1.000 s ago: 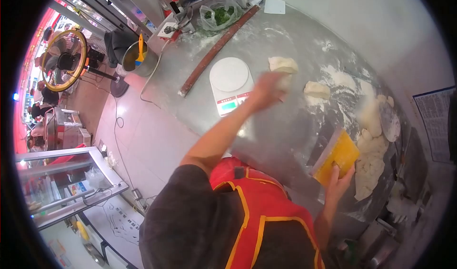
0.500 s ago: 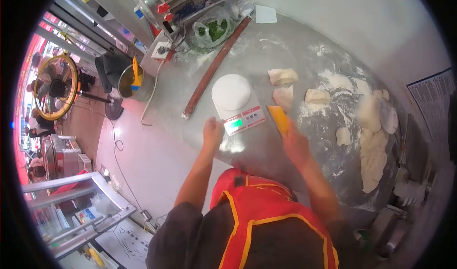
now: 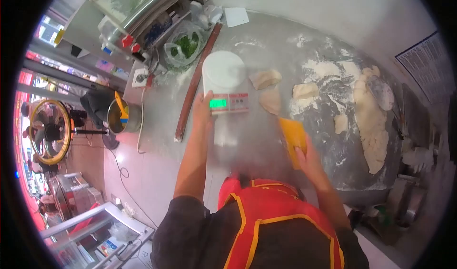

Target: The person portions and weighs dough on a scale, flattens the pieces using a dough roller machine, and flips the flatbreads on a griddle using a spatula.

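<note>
- My right fingers (image 3: 300, 154) close around one yellow scraper (image 3: 291, 133).
- My left fingers (image 3: 208, 97) meet the left edge of one white scale (image 3: 223, 70); I cannot tell if they grip it.
- Four dough pieces (image 3: 305, 91) lie on the bench (image 3: 276, 33): three beyond my right fingers, one to their right.
- One large dough mass (image 3: 370, 128) stretches farther right.
- Beyond my left fingers, one rolling pin (image 3: 196, 82), then one bag of greens (image 3: 184, 45).

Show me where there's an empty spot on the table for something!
One bare patch lies between the digital kitchen scale and the red apron, beside the yellow dough scraper. Another, lightly floured, lies between the white square and the dough pieces. It's crowded around the large dough slab, and by the rolling pin and bag of greens.
</note>
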`<state>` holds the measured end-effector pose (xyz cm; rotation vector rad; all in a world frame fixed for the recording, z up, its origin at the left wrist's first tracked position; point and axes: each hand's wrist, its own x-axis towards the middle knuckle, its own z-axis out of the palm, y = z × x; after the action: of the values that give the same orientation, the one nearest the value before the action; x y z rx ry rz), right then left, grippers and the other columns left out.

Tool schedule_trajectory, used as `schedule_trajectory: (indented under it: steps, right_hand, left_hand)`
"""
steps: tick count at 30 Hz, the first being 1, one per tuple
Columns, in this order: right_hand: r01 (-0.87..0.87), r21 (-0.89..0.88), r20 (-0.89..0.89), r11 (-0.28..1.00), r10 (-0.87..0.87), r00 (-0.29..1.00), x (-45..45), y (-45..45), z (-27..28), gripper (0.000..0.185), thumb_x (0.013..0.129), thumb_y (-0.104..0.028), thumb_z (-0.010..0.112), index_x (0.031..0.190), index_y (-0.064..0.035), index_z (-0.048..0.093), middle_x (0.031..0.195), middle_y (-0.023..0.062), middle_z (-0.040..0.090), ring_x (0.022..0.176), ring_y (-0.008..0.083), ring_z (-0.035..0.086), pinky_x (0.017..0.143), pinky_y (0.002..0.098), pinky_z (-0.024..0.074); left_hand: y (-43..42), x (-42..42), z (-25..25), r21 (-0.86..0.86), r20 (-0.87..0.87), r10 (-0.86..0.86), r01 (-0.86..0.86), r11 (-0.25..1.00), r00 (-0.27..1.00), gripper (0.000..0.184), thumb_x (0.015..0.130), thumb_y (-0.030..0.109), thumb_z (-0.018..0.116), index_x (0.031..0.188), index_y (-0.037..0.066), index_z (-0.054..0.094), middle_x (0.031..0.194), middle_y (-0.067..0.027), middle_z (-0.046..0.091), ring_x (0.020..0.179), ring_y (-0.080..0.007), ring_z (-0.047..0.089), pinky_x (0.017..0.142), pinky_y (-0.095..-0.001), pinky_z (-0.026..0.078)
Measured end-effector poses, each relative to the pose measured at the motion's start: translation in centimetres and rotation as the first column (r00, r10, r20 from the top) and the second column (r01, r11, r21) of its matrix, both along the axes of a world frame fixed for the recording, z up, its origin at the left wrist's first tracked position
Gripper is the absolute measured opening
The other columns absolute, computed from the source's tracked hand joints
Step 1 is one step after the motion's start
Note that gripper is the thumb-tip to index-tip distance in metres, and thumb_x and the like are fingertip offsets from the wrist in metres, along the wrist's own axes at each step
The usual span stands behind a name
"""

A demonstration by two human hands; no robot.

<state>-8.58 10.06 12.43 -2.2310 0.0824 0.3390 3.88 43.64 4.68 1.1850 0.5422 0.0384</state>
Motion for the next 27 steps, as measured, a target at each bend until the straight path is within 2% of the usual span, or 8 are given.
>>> schedule_trajectory:
  steps: [2,13,16,20,21,23,26,27]
  right_hand:
    - [0.010,0.004,0.155,1.000,-0.011,0.988,-1.6,-2.3,-1.8,0.052,0.090,-0.013,0.049,0.138,-0.0056,0.031,0.104,0.0270,0.060,0.096,0.0448,0.058,0.079,0.0450,0.0473]
    - [0.400,-0.154,0.015,0.904,-0.402,0.915,-4.7,-5.3,1.2,0.051,0.090,-0.012,0.051,0.137,-0.0045,0.033,0.108,0.0300,0.058,0.100,0.0446,0.058,0.082,0.0431,0.0470]
    - [0.498,-0.153,-0.006,0.854,-0.505,0.863,-5.4,-6.3,-0.4,0.049,0.090,-0.012,0.051,0.135,-0.0024,0.035,0.109,0.0277,0.059,0.101,0.0410,0.059,0.083,0.0411,0.0468]
    - [0.588,-0.104,0.154,0.802,-0.571,0.807,-5.2,-8.2,-0.6,0.047,0.091,-0.012,0.052,0.134,-0.0001,0.037,0.115,0.0210,0.057,0.105,0.0308,0.058,0.088,0.0359,0.0446]
    - [0.603,-0.097,0.174,0.792,-0.583,0.793,-5.2,-8.6,-0.6,0.046,0.091,-0.012,0.052,0.133,-0.0002,0.037,0.116,0.0195,0.056,0.106,0.0283,0.056,0.089,0.0347,0.0438]
    - [0.641,-0.083,0.214,0.763,-0.614,0.759,-5.6,-9.8,-0.4,0.045,0.091,-0.011,0.052,0.133,-0.0004,0.038,0.118,0.0165,0.053,0.107,0.0235,0.054,0.091,0.0323,0.0423]
    - [0.691,0.057,0.200,0.720,-0.687,0.699,-6.1,-12.2,-0.7,0.043,0.091,-0.010,0.053,0.131,-0.0002,0.040,0.115,0.0168,0.054,0.104,0.0225,0.055,0.089,0.0319,0.0430]
    - [0.713,0.053,0.214,0.699,-0.705,0.676,-6.7,-13.3,-1.6,0.042,0.091,-0.010,0.053,0.129,-0.0001,0.041,0.113,0.0156,0.055,0.102,0.0211,0.056,0.088,0.0312,0.0433]
  left_hand:
    - [-0.7,5.0,0.2,-0.047,0.028,-0.040,0.042,0.998,0.999,0.032,0.091,0.023,0.057,0.109,-0.002,0.051,0.098,-0.0109,0.057,0.085,-0.0200,0.059,0.070,-0.0344,0.050]
    - [-7.9,27.7,-3.0,-0.135,0.013,-0.118,0.119,0.984,0.993,0.029,0.094,0.022,0.053,0.112,-0.001,0.052,0.101,-0.0125,0.059,0.089,-0.0244,0.060,0.078,-0.0403,0.049]
    - [-6.9,33.5,-7.5,-0.091,0.068,-0.153,0.159,0.983,0.986,0.032,0.094,0.023,0.053,0.115,-0.001,0.052,0.108,-0.0131,0.058,0.096,-0.0240,0.059,0.083,-0.0389,0.048]
    - [-5.9,36.1,-9.5,0.180,0.164,0.073,-0.102,0.978,0.984,0.041,0.091,0.026,0.054,0.121,-0.002,0.052,0.121,-0.0167,0.055,0.108,-0.0268,0.055,0.092,-0.0371,0.043]
    - [-5.7,35.3,-8.8,0.467,0.197,0.031,-0.121,0.876,0.980,0.043,0.090,0.027,0.055,0.122,-0.002,0.052,0.124,-0.0178,0.053,0.112,-0.0287,0.053,0.094,-0.0378,0.042]
    - [-4.9,32.3,-7.0,0.882,0.216,-0.090,-0.155,0.446,0.972,0.047,0.089,0.028,0.057,0.125,-0.001,0.051,0.129,-0.0199,0.050,0.118,-0.0324,0.049,0.098,-0.0391,0.038]
    - [-5.6,24.9,-7.1,0.782,0.184,-0.392,0.107,0.614,0.901,0.049,0.088,0.030,0.058,0.127,0.002,0.050,0.130,-0.0200,0.049,0.121,-0.0358,0.045,0.102,-0.0406,0.035]
    - [-6.4,21.9,-6.2,0.850,0.103,-0.484,0.176,0.497,0.869,0.049,0.087,0.027,0.059,0.128,0.002,0.050,0.130,-0.0202,0.049,0.121,-0.0354,0.045,0.102,-0.0403,0.035]
